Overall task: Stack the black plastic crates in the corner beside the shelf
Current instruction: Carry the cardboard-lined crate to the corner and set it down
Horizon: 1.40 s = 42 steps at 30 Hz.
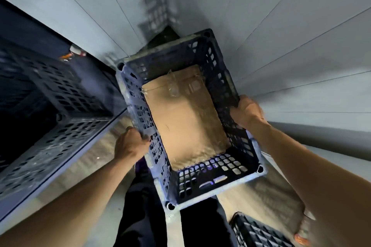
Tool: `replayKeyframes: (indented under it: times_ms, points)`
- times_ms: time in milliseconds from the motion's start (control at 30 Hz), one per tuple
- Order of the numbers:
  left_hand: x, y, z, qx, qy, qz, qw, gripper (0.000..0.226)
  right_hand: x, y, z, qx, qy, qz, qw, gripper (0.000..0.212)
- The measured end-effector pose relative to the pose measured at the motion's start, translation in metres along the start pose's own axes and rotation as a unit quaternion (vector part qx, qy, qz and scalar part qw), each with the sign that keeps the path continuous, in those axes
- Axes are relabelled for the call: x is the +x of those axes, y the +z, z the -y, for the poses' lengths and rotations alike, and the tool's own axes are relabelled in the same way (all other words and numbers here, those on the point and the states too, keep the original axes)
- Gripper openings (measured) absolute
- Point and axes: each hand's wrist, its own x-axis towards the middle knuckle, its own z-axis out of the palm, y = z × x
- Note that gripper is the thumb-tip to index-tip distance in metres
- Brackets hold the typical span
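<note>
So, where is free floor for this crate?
The corner floor between the walls, beyond the held crate, looks bare. So does the floor patch between it and the second crate. Crowded left: the shelf stands near the left hand.

Perforated matt plastic crate (226, 94), matt brown cardboard liner (184, 118), smooth panelled wall (291, 26)

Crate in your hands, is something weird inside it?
Yes. A brown cardboard sheet lies in the bottom of the black crate, with crumpled clear tape stuck near its far end.
</note>
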Motion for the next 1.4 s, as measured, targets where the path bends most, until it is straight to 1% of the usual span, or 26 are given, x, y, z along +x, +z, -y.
replayKeyframes:
  times_ms: [133, 300, 433, 533, 567, 633, 700, 833, 1000, 1100, 1167, 1267, 1300, 1400]
  points:
    - [0.021, 0.029, -0.008, 0.003, -0.018, 0.003, 1.000, 0.026, 0.036, 0.016, 0.002, -0.022, -0.005, -0.009, 1.000, 0.034]
    - [0.047, 0.062, -0.021, -0.005, -0.042, -0.002, 0.999, 0.024, 0.072, 0.032, 0.001, -0.023, -0.027, -0.011, 0.999, 0.043]
    - [0.056, 0.088, -0.028, -0.022, -0.037, 0.016, 0.999, 0.022, 0.088, 0.038, -0.010, -0.029, -0.044, -0.015, 0.998, 0.045]
    - [0.055, 0.106, -0.033, -0.049, -0.050, 0.035, 0.997, 0.020, 0.097, 0.039, -0.017, -0.009, -0.057, 0.003, 0.998, 0.048]
    - [0.057, 0.115, -0.032, -0.057, -0.053, 0.043, 0.996, 0.020, 0.099, 0.039, -0.018, -0.001, -0.060, 0.011, 0.998, 0.050]
    - [0.064, 0.133, -0.026, -0.086, -0.057, 0.063, 0.993, 0.019, 0.103, 0.038, -0.021, 0.014, -0.068, 0.018, 0.997, 0.063]
    - [0.070, 0.150, -0.023, -0.107, -0.066, 0.077, 0.989, 0.024, 0.107, 0.037, -0.023, 0.022, -0.074, 0.016, 0.997, 0.071]
    - [0.056, 0.142, -0.044, -0.090, -0.056, 0.045, 0.993, 0.033, 0.115, 0.033, -0.019, 0.008, -0.082, 0.011, 0.996, 0.072]
    - [0.054, 0.144, -0.051, -0.084, -0.069, 0.051, 0.993, 0.036, 0.121, 0.032, -0.014, 0.001, -0.077, 0.019, 0.997, 0.084]
    - [0.057, 0.147, -0.050, -0.078, -0.055, 0.048, 0.994, 0.040, 0.120, 0.032, -0.019, -0.002, -0.080, 0.019, 0.997, 0.080]
    - [0.059, 0.151, -0.048, -0.059, -0.063, 0.058, 0.995, 0.048, 0.115, 0.035, -0.024, -0.014, -0.096, 0.006, 0.995, 0.075]
    - [0.057, 0.157, -0.047, -0.036, -0.087, 0.097, 0.991, 0.066, 0.103, 0.045, -0.032, -0.044, -0.116, -0.004, 0.992, 0.078]
    - [0.054, 0.157, -0.048, -0.033, -0.086, 0.104, 0.990, 0.067, 0.098, 0.047, -0.035, -0.053, -0.119, -0.004, 0.991, 0.079]
    - [0.040, 0.147, -0.055, -0.035, -0.055, 0.082, 0.995, 0.051, 0.086, 0.050, -0.045, -0.061, -0.112, 0.003, 0.992, 0.078]
